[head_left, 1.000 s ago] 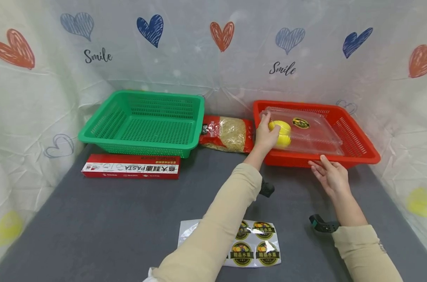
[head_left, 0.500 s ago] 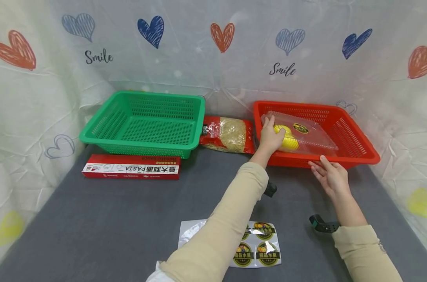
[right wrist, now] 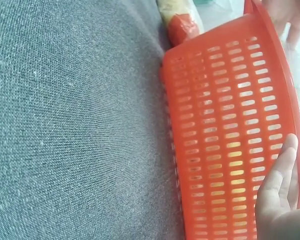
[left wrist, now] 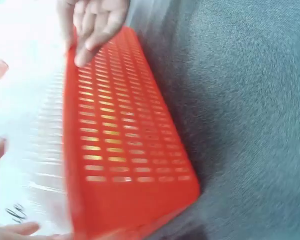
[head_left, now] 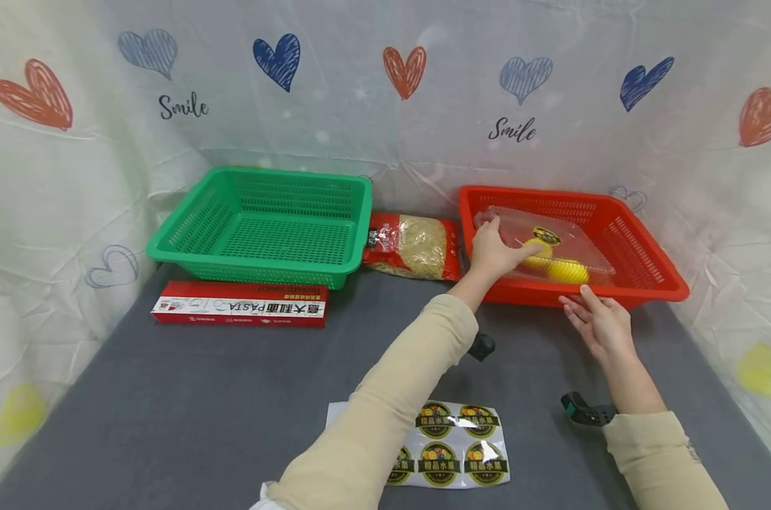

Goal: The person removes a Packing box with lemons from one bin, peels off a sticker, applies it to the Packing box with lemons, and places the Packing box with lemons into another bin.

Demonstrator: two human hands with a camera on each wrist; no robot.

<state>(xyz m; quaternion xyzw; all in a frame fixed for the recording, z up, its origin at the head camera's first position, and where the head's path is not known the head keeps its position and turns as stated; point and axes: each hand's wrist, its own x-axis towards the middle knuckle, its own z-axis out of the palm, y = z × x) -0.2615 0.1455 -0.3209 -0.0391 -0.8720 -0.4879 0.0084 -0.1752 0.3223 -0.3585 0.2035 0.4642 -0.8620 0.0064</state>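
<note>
A clear plastic box (head_left: 579,246) lies tilted inside the red basket (head_left: 646,287), with a round black-and-gold sticker (head_left: 546,236) on its lid. Two yellow, fruit-like pieces (head_left: 567,272) show through the plastic near its front edge. My left hand (head_left: 495,249) holds the box by its left end, thumb spread over the lid. At the basket's front rim, my right hand (head_left: 602,324) grips the edge. In the right wrist view its fingers (right wrist: 280,177) lie along the slotted outer wall. Yellow shows through the slots there.
To the left stands a green basket (head_left: 258,273), with a red pasta box (head_left: 238,304) in front of it. A bag of pasta (head_left: 420,248) lies between the baskets. A sticker sheet (head_left: 439,482) rests on the grey table (head_left: 232,404), partly under my left sleeve.
My left hand has lowered the box's left end into the red basket and shifted slightly right. The yellow pieces have slid rightward inside the box. My right hand stays at the rim.
</note>
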